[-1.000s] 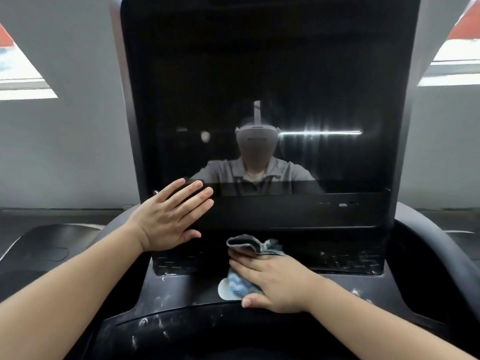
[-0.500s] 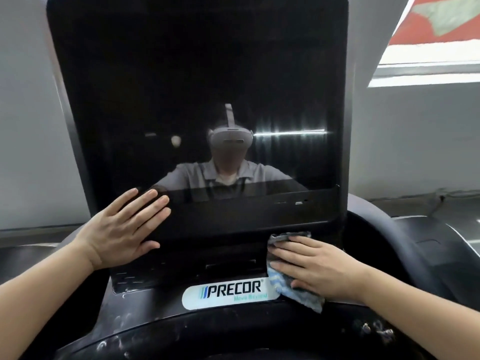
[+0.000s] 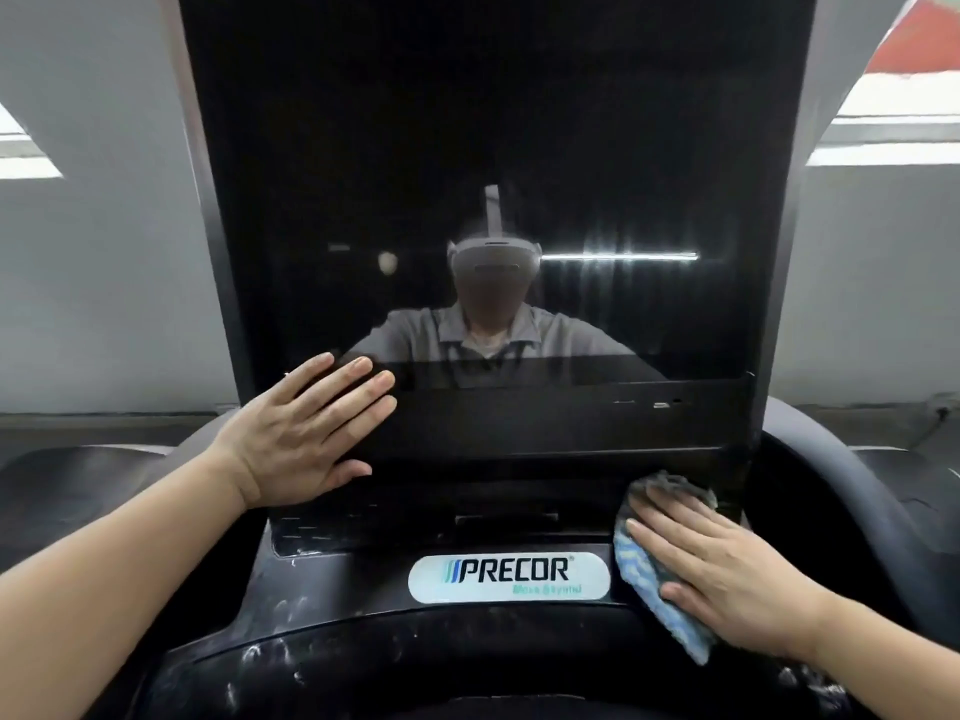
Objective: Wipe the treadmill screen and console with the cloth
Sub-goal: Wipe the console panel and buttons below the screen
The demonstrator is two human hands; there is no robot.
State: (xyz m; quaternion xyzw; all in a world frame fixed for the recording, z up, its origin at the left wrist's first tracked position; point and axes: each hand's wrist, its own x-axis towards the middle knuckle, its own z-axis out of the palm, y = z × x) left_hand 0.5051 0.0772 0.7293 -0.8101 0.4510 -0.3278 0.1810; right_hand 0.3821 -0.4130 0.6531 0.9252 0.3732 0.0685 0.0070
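My right hand (image 3: pixel 727 574) presses the cloth (image 3: pixel 641 569) flat, fingers straight, on the console (image 3: pixel 337 579) just right of the logo plate (image 3: pixel 509 576). My left hand (image 3: pixel 301 433) rests open, bracing the screen (image 3: pixel 488 148)'s lower left. I should keep even pressure and overlap strokes toward the near, speckled rim, probably dust.

Black treadmill console (image 3: pixel 363 574), scuffed with white marks.
Bearing a white PRECOR label (image 3: pixel 509 576) and, just right of it, a blue cloth (image 3: pixel 644 579).
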